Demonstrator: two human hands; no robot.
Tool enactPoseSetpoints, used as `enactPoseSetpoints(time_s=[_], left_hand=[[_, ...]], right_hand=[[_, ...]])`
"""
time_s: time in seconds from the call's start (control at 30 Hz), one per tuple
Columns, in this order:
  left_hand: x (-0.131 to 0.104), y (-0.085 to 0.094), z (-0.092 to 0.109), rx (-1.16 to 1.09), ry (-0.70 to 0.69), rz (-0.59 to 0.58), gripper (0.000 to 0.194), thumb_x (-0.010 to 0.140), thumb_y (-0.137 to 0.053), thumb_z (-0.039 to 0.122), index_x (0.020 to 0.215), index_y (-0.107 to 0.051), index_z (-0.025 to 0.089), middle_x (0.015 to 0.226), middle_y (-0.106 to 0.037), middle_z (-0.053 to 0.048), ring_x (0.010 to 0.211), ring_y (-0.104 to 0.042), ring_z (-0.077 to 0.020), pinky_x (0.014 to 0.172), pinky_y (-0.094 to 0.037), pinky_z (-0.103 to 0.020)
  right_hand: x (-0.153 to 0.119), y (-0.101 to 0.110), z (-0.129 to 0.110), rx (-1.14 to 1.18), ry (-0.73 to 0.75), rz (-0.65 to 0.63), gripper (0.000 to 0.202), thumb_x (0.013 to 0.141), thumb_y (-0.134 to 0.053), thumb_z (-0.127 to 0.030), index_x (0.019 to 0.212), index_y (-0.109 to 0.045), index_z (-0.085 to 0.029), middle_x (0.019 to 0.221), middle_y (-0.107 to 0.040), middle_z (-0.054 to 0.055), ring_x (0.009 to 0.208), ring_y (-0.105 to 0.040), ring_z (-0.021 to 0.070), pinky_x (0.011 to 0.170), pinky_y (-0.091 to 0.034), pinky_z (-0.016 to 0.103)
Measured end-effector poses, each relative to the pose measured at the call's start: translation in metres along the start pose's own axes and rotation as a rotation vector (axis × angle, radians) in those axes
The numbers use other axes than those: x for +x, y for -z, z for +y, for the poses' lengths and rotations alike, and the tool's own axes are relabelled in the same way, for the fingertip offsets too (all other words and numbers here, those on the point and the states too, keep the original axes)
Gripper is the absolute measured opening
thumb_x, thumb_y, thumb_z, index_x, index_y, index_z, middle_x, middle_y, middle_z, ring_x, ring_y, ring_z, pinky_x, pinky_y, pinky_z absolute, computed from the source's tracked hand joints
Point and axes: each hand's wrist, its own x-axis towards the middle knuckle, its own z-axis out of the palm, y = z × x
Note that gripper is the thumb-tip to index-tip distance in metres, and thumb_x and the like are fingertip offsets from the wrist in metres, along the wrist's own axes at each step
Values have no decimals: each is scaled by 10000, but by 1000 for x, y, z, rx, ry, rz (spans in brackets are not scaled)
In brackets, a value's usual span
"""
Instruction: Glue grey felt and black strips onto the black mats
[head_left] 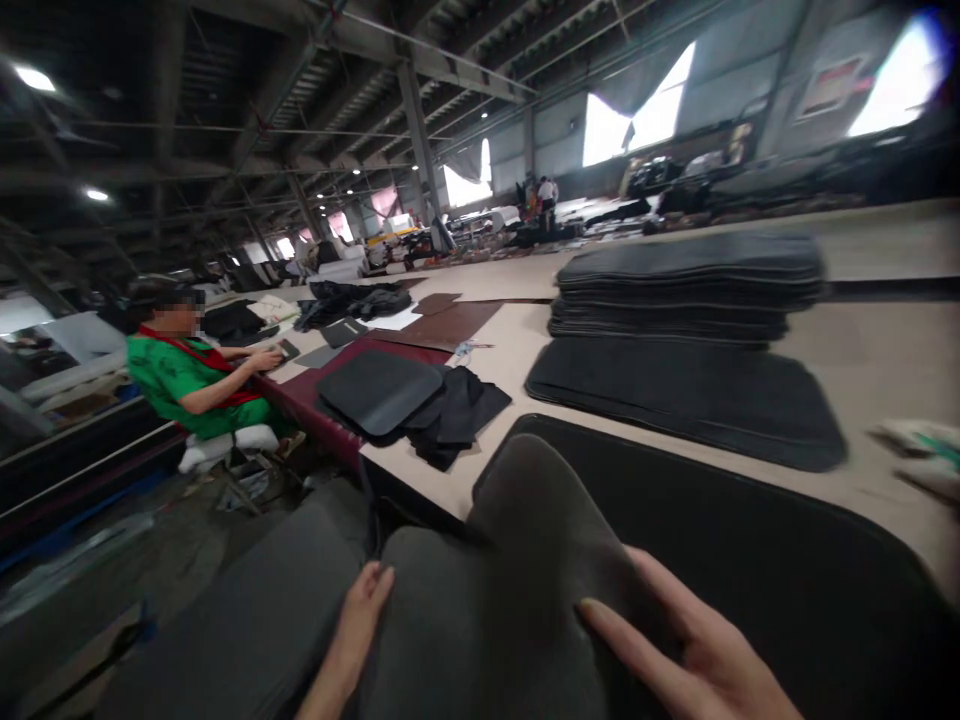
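A dark grey sheet point(525, 560) with rounded corners hangs between my two hands, bent upward near its middle. Closed on its left edge is my left hand point(366, 590), fingertips pinched together. My right hand point(675, 630) grips its right side, thumb on the near face and fingers behind. Beneath and to the right lies a large black panel point(720, 530) with a raised rim, on the beige table surface point(885, 360). Farther back sit a flat black piece point(682, 400) and a stack of black pieces point(682, 285).
Black pieces point(382, 390) and dark scraps point(457, 410) lie at the table's middle, near maroon material point(330, 440). A seated person in green point(187, 380) works at the left. Another dark sheet point(247, 600) is at lower left. A blurred whitish object point(922, 450) shows at the right edge.
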Motion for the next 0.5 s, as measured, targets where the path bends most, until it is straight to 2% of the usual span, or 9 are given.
enactPoseSetpoints(time_s=[0.03,0.13,0.23,0.3,0.4,0.5], left_hand=[[0,8,16,78,-91,40,687,661,-692,770,1053,-659,206,1037,-752,-82,1050,-696,-307,947,-540,-402],[10,23,66,251,-197,152,660,700,-692,734,1108,-663,215,1020,-761,-44,999,-710,-285,817,-577,-342],[29,12,113,253,-272,158,623,721,-707,702,1147,-655,250,978,-749,0,896,-706,-230,650,-548,-251],[40,-12,139,248,-315,87,594,722,-721,684,1127,-661,252,943,-737,9,842,-688,-206,605,-521,-226],[55,-64,170,218,-416,-62,577,744,-716,657,1130,-650,233,946,-725,1,809,-663,-185,620,-512,-221],[73,-121,187,249,-481,-208,579,788,-674,650,1150,-629,200,882,-707,-7,757,-634,-170,620,-487,-222]], right_hand=[[-4,6,-8,-11,27,47,576,797,-747,-527,1312,-656,-285,1278,-712,76,1081,-717,328,879,-642,370],[-16,30,-26,-54,120,245,703,840,-737,-492,1466,-495,-286,1389,-638,89,1205,-657,308,1007,-583,401],[-27,60,-28,-133,173,450,836,862,-723,-480,1573,-317,-309,1464,-566,100,1294,-595,306,1041,-560,443],[-35,81,-20,-238,182,590,755,863,-713,-496,1529,-403,-322,1458,-571,78,1313,-574,309,1067,-534,458],[-46,111,-2,-390,133,685,444,863,-688,-538,1238,-684,-299,1281,-691,46,1226,-623,312,1063,-516,449],[-52,135,17,-452,42,731,370,863,-669,-553,1083,-737,-263,1163,-732,49,1122,-657,304,979,-534,417]])
